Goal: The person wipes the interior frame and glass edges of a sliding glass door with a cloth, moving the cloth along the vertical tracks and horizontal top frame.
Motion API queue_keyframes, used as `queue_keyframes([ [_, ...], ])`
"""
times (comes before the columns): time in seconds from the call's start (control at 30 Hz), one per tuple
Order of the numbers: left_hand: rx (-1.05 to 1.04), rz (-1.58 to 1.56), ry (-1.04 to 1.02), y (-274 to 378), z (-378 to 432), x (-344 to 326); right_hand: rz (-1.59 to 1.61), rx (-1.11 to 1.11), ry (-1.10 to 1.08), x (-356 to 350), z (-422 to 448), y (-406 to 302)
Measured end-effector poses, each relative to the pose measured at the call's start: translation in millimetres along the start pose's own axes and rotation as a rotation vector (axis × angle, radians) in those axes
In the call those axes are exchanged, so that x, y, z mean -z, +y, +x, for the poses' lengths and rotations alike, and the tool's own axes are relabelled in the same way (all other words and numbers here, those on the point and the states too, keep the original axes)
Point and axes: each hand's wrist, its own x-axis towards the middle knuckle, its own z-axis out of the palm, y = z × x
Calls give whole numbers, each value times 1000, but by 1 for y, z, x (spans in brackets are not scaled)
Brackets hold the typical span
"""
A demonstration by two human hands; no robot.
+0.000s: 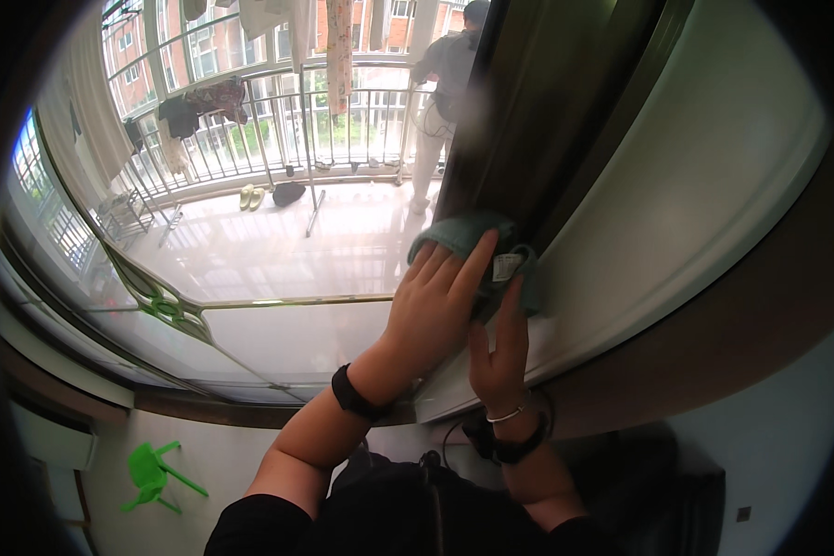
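A grey-green cloth (459, 234) with a white label (507, 267) lies bunched against the dark frame (528, 125) of a glass sliding door. My left hand (427, 309) presses on this cloth, its fingers spread over the lower left part. Close on its right, my right hand (504, 354) reaches up with its fingertips at the cloth's lower edge, below the label. The right thumb stands apart from the cloth. Whether the right fingers pinch any fabric is hidden.
Left of the frame is a glass door panel with a gold decorative strip (299, 302). Beyond it, a person (445, 90) stands on a balcony with a railing (361, 125), hanging clothes and slippers (251, 197). A green plastic chair (149, 472) is on the floor at lower left.
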Motion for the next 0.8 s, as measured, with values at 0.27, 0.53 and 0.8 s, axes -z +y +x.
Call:
queue_keyframes([
  [0.27,-2,3,-91,-20,-39,4,48,-37,-93,-23,-9,9],
  [0.53,-117,36,10,-31,-6,29,122,-63,-71,-30,18,-12],
  [0.8,-157,76,-73,-66,-53,31,-148,-50,-137,-67,5,-10],
])
